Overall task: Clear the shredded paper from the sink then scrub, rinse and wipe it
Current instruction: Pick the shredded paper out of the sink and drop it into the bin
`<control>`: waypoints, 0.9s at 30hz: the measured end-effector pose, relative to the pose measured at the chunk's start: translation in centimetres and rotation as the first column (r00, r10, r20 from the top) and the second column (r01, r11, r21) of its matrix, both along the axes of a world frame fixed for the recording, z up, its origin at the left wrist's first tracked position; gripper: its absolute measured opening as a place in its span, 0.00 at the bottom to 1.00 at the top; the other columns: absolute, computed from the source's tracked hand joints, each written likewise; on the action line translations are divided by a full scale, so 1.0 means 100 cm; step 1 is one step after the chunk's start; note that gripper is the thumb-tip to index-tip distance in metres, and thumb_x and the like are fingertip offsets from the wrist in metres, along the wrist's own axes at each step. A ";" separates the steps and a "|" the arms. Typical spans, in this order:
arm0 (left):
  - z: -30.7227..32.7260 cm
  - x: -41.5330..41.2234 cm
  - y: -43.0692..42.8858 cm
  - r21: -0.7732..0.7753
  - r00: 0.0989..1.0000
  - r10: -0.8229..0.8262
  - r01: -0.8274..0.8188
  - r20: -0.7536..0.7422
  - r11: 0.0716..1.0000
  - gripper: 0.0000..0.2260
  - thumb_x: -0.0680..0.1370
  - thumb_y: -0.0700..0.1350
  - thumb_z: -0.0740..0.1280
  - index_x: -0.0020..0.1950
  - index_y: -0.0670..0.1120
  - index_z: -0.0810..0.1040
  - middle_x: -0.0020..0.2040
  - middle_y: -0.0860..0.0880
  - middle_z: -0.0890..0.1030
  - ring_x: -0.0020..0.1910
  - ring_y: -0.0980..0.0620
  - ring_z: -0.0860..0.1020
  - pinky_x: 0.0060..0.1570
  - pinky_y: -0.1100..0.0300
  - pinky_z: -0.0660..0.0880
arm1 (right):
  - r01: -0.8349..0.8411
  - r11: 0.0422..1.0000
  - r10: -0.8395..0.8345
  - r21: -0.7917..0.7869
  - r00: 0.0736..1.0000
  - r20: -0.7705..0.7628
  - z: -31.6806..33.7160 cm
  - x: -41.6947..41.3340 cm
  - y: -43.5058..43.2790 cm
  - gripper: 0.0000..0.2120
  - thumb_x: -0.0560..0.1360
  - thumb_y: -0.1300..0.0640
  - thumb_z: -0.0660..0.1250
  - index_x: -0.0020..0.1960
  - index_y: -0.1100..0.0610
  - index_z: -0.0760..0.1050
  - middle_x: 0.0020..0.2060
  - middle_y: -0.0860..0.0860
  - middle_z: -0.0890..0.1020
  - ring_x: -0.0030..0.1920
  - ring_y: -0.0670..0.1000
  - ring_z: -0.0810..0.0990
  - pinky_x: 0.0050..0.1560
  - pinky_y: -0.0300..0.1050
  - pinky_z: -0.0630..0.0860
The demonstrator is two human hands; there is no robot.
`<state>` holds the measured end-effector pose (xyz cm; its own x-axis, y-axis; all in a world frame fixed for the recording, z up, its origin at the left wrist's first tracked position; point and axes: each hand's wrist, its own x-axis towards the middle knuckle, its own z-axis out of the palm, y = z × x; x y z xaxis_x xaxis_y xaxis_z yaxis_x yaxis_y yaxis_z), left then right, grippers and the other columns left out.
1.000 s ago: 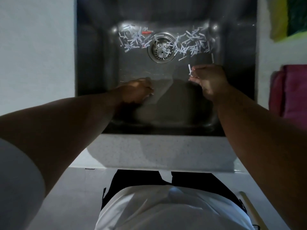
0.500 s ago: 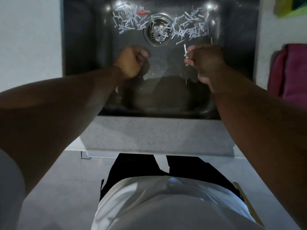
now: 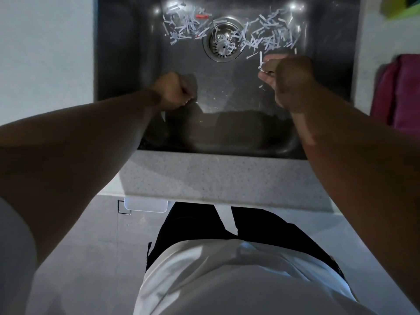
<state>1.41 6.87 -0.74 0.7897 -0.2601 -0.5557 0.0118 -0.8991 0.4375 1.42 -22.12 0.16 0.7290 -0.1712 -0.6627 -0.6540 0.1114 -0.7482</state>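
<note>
Head view: shredded paper (image 3: 268,39) rings the drain (image 3: 223,42) at the sink's (image 3: 113,64) far end, just beyond the right hand (image 3: 288,76), whose fingers (image 3: 267,75) pinch some; left hand (image 3: 172,92), fisted, possibly empty, sits farther back.

Speckled grey countertop (image 3: 216,176) in front; magenta cloth (image 3: 401,92) (partly cropped) far right.

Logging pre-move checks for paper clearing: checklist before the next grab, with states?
1. Right hand pinches a paper strip: ok.
2. Left hand holds shreds: cannot tell, fingers curled.
3. Shredded paper cleared from sink: not ok, heaps either side of the drain.
4. Drain strainer free of shreds: not ok.
5. Pink cloth in sight at right: ok.
</note>
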 end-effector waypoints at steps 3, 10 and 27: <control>0.000 -0.003 -0.002 0.053 0.993 -0.106 0.103 0.053 0.993 0.08 0.79 0.42 0.71 0.55 0.45 0.87 0.53 0.45 0.87 0.55 0.47 0.84 0.60 0.60 0.76 | -0.209 0.976 0.212 -0.063 0.976 0.053 0.000 -0.002 0.000 0.18 0.80 0.74 0.58 0.69 0.73 0.69 0.58 0.60 0.80 0.48 0.45 0.85 0.52 0.37 0.80; -0.004 -0.012 -0.006 0.198 0.911 -0.399 0.375 0.101 0.906 0.16 0.79 0.54 0.61 0.56 0.52 0.86 0.62 0.47 0.83 0.62 0.43 0.79 0.64 0.51 0.75 | -0.225 0.973 0.225 -0.056 0.974 0.006 0.006 -0.004 -0.002 0.13 0.83 0.71 0.52 0.55 0.66 0.76 0.44 0.50 0.88 0.42 0.43 0.85 0.45 0.35 0.81; 0.009 -0.004 -0.046 -0.061 0.987 -0.081 0.090 0.137 0.994 0.06 0.78 0.41 0.70 0.48 0.46 0.88 0.48 0.50 0.86 0.47 0.53 0.83 0.52 0.61 0.77 | 0.138 0.990 -0.137 0.009 0.989 -0.062 0.009 -0.001 0.014 0.11 0.74 0.72 0.71 0.38 0.58 0.82 0.40 0.54 0.84 0.32 0.47 0.85 0.46 0.42 0.84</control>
<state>1.02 2.23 0.13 0.8291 -0.3629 -0.4253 -0.1270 -0.8630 0.4889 1.27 -20.76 1.08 0.6572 -0.2579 -0.7082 -0.6765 0.2125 -0.7052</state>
